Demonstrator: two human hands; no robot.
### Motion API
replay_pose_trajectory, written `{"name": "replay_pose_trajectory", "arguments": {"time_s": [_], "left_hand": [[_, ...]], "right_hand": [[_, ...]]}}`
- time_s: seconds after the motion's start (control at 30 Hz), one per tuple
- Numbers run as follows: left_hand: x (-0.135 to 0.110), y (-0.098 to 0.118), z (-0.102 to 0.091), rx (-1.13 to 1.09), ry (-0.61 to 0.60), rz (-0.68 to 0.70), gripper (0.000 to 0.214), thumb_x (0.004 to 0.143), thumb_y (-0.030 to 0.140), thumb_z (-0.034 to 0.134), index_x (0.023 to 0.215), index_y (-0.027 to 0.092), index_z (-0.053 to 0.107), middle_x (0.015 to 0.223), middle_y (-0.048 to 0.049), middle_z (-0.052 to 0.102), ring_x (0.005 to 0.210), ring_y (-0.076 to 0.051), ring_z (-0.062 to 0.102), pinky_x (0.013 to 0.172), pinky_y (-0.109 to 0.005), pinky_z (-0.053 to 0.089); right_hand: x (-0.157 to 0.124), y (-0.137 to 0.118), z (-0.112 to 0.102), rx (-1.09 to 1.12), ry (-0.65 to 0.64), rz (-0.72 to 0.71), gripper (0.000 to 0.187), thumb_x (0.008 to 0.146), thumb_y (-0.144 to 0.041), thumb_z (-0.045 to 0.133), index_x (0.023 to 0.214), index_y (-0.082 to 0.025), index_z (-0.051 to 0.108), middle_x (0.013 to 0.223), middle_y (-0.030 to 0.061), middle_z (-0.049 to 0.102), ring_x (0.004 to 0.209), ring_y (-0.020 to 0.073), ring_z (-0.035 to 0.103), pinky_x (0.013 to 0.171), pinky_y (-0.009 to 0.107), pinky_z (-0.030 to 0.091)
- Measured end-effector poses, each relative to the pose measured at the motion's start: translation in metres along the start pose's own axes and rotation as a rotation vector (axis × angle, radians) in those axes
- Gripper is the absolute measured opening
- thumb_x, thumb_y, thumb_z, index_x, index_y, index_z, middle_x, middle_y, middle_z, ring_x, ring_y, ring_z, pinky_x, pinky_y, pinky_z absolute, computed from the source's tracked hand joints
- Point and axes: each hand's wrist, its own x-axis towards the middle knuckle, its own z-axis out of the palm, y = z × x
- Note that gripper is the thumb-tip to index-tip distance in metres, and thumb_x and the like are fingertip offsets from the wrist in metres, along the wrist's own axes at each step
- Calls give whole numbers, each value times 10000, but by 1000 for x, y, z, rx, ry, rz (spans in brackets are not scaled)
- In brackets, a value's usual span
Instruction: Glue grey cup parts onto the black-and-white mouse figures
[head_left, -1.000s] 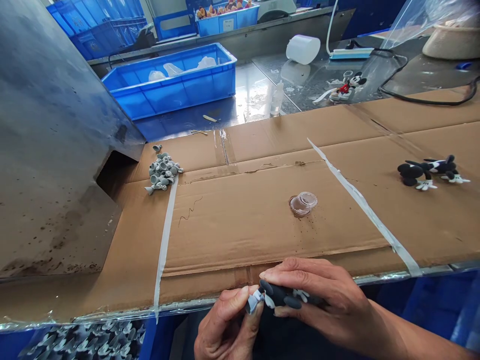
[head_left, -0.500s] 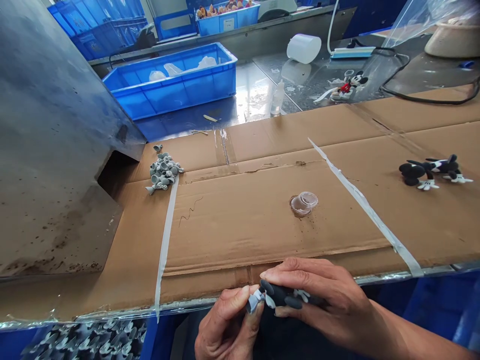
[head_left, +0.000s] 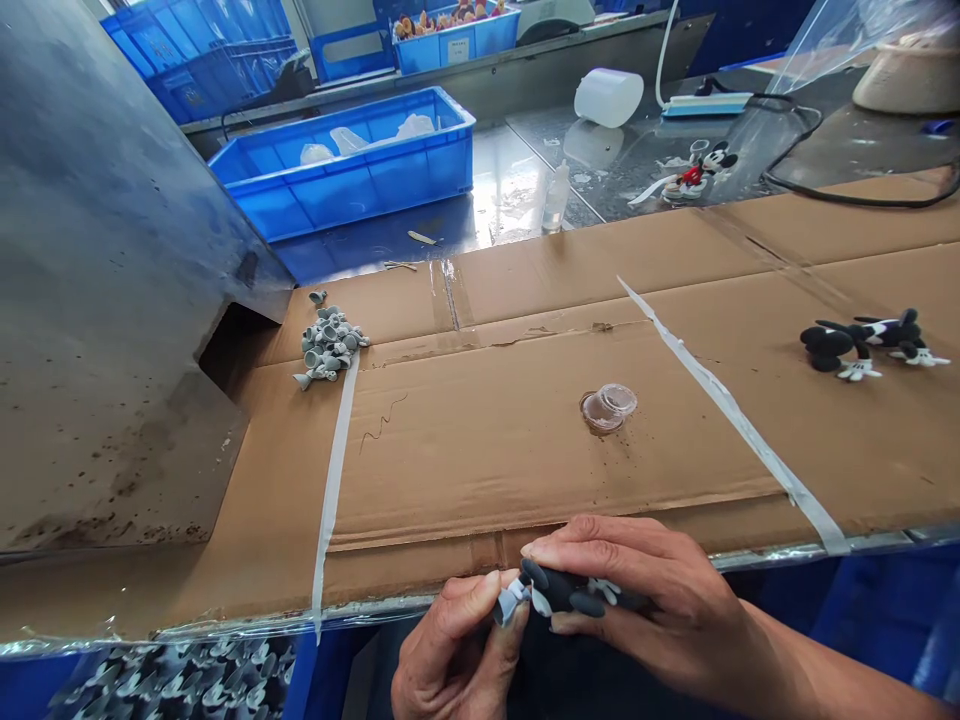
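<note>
Pinching a small gray bell-shaped piece point(head_left: 508, 604) between thumb and fingertips, the left hand point(head_left: 459, 645) holds it against the head end of a black mouse figure point(head_left: 564, 588) gripped by the right hand point(head_left: 652, 590). The left grip is closed down tight on the piece, whose flared mouth points down and to the left; the right hand is curled round the figure, thumb below and fingers above, parted only by its thickness, with round dark ears and a white glove showing between them. Piece and figure meet just off the front edge of the cardboard sheet point(head_left: 487, 450), low in the view; whether they are joined or merely touching cannot be told. On the cardboard, a heap of similar gray bell-shaped parts point(head_left: 330, 345) sits at the far end of the left white tape strip point(head_left: 334, 480). A small clear cup point(head_left: 609, 407) stands nearer the right tape strip point(head_left: 731, 408), and beyond that strip lie black-and-white mouse figure parts point(head_left: 825, 345), too bunched to count. Below the table edge at left, a blue bin point(head_left: 306, 675) holds many gray pieces point(head_left: 180, 685). Farther back on the metal tabletop point(head_left: 514, 160) are a blue crate point(head_left: 360, 190) containing clear plastic bags point(head_left: 349, 140), an upright dropper bottle point(head_left: 556, 200), a translucent tub point(head_left: 609, 97) on its side, and a Mickey Mouse figurine point(head_left: 691, 177) with red shorts.
</note>
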Motion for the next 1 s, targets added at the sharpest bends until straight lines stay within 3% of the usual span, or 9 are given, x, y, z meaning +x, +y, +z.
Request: {"name": "replay_pose_trajectory", "arguments": {"time_s": [1.0], "left_hand": [[0,-4,-3,-2,-23,17,178,793,252,892,962,250,835,839,-16,822,692,-168,755,650,-232,626]], "right_hand": [[-1,0,0,6,-12,-11,230,1009,-189,653,1239,-196,639,961,92,789,850,168,766,773,235,642]]}}
